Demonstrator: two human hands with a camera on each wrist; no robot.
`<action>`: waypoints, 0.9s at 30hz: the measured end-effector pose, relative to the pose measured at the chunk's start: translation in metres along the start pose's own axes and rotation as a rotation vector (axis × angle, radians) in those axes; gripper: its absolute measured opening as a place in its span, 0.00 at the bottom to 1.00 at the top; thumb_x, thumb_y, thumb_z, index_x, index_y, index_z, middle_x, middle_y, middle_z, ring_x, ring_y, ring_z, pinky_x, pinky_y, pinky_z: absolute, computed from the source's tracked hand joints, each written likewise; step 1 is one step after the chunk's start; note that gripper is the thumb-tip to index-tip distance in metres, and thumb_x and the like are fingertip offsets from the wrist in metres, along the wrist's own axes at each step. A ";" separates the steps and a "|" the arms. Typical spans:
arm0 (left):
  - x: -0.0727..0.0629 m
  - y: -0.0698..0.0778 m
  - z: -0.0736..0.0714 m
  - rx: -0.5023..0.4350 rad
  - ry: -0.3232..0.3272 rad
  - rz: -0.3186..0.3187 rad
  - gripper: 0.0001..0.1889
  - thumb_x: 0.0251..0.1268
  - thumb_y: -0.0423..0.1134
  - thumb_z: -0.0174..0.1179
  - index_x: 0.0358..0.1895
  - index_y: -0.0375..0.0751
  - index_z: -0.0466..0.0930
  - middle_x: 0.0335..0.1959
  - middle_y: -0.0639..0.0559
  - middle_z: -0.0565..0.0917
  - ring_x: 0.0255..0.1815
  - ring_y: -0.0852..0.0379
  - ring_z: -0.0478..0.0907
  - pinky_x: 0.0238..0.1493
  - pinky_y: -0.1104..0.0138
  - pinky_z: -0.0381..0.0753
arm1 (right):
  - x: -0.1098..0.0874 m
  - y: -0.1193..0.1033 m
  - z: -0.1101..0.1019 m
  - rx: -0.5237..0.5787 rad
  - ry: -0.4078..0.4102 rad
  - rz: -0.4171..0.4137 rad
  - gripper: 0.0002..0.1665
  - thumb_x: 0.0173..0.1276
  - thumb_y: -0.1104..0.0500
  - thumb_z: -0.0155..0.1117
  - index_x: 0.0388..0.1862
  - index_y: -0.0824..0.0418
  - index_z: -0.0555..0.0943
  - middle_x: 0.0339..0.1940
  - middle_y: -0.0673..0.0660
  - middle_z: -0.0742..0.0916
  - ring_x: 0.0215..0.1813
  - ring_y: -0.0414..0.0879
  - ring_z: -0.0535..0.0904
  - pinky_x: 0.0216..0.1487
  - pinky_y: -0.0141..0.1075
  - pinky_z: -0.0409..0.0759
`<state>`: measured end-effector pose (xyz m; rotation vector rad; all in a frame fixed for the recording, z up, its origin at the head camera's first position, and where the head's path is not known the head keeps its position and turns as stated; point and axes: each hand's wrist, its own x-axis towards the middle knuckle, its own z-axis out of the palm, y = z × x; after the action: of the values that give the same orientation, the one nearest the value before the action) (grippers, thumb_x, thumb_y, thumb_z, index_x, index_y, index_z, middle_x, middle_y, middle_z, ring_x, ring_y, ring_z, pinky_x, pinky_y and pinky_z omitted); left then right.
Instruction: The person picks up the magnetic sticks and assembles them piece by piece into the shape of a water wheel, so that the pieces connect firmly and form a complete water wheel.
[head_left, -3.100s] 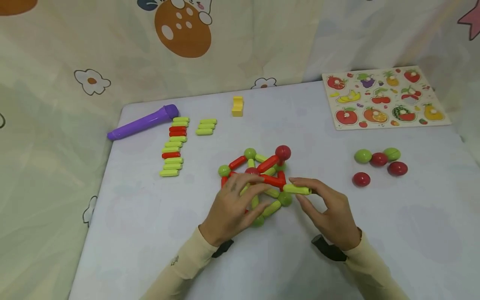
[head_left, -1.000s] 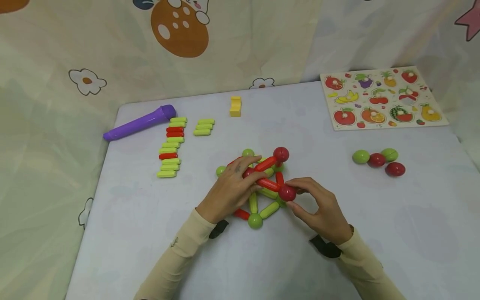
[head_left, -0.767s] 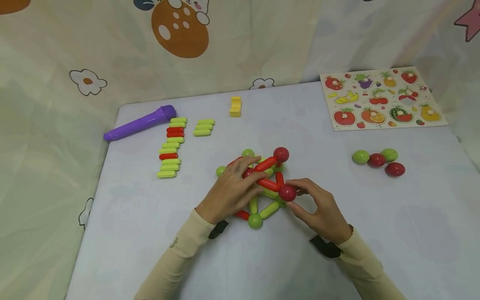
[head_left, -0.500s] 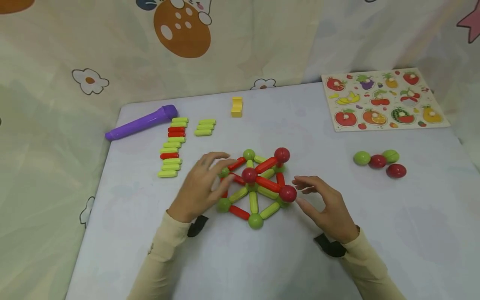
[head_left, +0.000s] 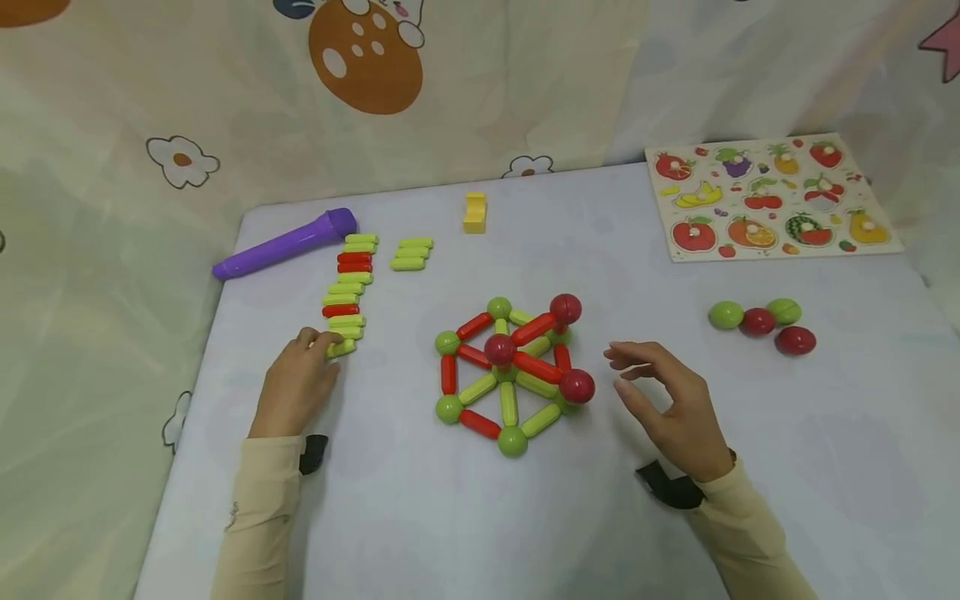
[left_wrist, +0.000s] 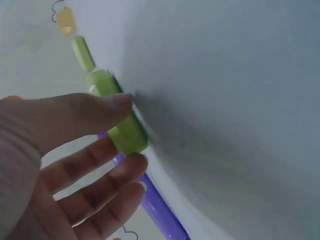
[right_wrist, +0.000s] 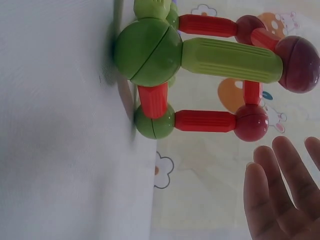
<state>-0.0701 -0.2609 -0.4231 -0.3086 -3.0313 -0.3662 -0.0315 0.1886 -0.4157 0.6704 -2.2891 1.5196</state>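
My left hand is at the near end of a row of short magnetic rods. Thumb and fingers pinch a light-green rod, the nearest of the row. A ball-and-rod structure stands mid-table: a wheel of green balls and red and green rods, with three red balls raised above it. One raised red ball tops an upright green rod, seen in the right wrist view. My right hand hovers just right of the structure, fingers loosely bent, touching nothing.
Beyond my left hand lie the other red and green rods and a small green group. A purple toy microphone and a yellow block lie farther back. Red and green balls and a fruit puzzle board are at right.
A green rod and a red ball went onto the structure's right corner. Both hands then let go; my left hand moved left to the rod row and pinched a rod, my right drew back slightly.
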 end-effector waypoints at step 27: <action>-0.018 0.178 0.010 -1.239 -0.208 -0.142 0.10 0.67 0.39 0.59 0.37 0.37 0.69 0.28 0.43 0.82 0.27 0.45 0.74 0.29 0.71 0.69 | -0.001 -0.001 -0.005 -0.021 -0.003 0.045 0.25 0.57 0.78 0.60 0.55 0.65 0.78 0.48 0.59 0.84 0.48 0.41 0.80 0.48 0.24 0.76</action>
<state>-0.0158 -0.0928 -0.3944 -0.1663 -2.5356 -2.2707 -0.0304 0.1935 -0.4134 0.6199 -2.3344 1.5132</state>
